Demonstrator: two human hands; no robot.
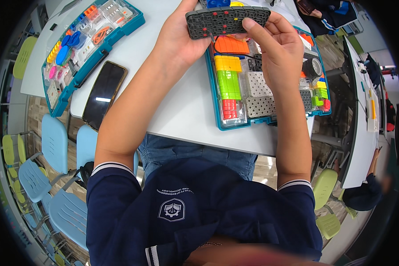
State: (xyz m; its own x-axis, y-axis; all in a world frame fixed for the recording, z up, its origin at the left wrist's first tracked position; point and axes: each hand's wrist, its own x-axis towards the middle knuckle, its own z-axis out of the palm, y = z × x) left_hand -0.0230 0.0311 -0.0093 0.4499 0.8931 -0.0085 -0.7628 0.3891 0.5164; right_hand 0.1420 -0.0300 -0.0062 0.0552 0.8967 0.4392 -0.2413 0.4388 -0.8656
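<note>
A dark grey perforated building plate, dotted with several small red pegs and a yellow one, is held up above the table between my two hands. My left hand grips its left end, fingers mostly hidden behind it. With the thumb pressed on the plate's face near the yellow peg, my right hand holds the right end. Blue and yellow pieces show just behind the plate's top edge. Beneath my right hand lies a teal-rimmed parts tray with green, yellow, orange and red bricks and grey plates.
A second teal tray of small parts sits at the table's left. Beside it a dark smartphone lies on the white table. Blue chairs stand at left. Another person's arm shows at a far-right table.
</note>
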